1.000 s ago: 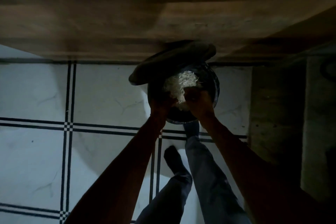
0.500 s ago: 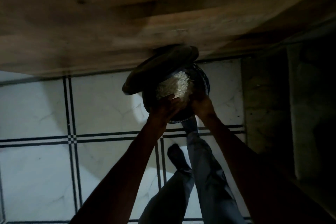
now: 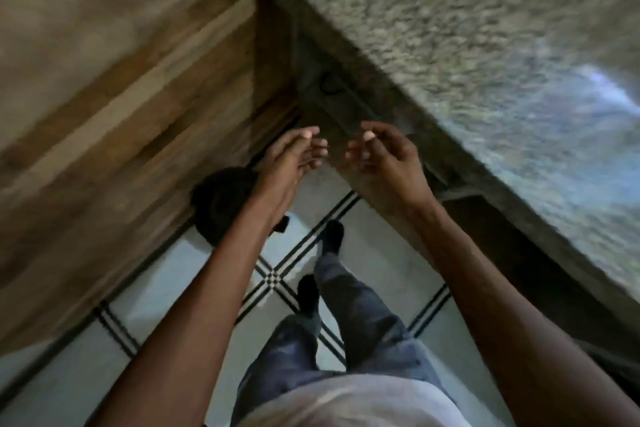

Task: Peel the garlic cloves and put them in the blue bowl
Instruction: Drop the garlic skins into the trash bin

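My left hand (image 3: 294, 156) and my right hand (image 3: 384, 156) are raised in front of me, a short gap apart, fingers loosely curled and holding nothing. Below my left wrist a dark round bin (image 3: 221, 204) stands on the floor against the wooden cabinet; its contents are hidden in shadow. No garlic cloves and no blue bowl are in view. The frame is blurred by motion.
A wooden cabinet front (image 3: 138, 135) runs along the left. A speckled stone countertop (image 3: 467, 45) fills the upper right, with a dark recess beneath it. White floor tiles with black lines (image 3: 277, 277) lie below, where my legs and dark socks stand.
Both hands have come away from the bin, where they were over a pile of pale garlic skins, and are now raised and empty. The view has swung right toward the countertop.
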`<state>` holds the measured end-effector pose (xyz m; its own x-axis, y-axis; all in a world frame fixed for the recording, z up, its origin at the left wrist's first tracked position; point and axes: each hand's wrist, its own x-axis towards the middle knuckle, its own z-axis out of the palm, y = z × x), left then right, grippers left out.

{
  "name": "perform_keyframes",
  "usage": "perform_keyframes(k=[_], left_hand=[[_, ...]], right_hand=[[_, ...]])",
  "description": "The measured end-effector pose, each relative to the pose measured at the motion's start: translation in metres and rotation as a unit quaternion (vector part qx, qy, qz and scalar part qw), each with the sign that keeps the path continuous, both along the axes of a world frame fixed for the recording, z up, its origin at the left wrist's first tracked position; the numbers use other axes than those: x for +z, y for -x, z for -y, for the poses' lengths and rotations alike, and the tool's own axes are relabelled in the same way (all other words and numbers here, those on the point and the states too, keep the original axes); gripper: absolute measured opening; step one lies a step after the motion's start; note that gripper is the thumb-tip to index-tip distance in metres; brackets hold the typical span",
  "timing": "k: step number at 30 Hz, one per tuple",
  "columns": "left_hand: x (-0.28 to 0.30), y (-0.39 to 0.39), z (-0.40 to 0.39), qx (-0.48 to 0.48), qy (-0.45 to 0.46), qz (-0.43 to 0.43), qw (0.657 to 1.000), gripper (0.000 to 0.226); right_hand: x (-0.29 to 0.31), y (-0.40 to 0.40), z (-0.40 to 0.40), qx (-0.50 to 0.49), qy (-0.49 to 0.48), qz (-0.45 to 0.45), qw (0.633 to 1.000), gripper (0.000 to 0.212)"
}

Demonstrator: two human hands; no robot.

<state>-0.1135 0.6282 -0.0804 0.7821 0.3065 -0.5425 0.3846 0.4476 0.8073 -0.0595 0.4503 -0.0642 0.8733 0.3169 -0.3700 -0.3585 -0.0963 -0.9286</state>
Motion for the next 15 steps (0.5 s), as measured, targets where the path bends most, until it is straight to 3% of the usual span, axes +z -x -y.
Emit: perform_keyframes(k=[7, 12, 15], left_hand=[[0.107, -0.070, 0.204, -0.247, 0.006, 0.096, 0.964, 0.014], [0.109, -0.108, 0.360, -0.380, -0.029, 0.100, 0.919, 0.012], [0.095, -0.131, 0.445, -0.423, -0.090, 0.095, 0.897, 0.013]], right_hand=[[0.099, 0.016, 0.203, -0.258, -0.029, 0.053, 0.964, 0.019], [0.104, 0.024, 0.354, -0.383, -0.013, 0.061, 0.922, 0.015], [0.096, 0.024, 0.441, -0.429, 0.052, 0.043, 0.901, 0.012]])
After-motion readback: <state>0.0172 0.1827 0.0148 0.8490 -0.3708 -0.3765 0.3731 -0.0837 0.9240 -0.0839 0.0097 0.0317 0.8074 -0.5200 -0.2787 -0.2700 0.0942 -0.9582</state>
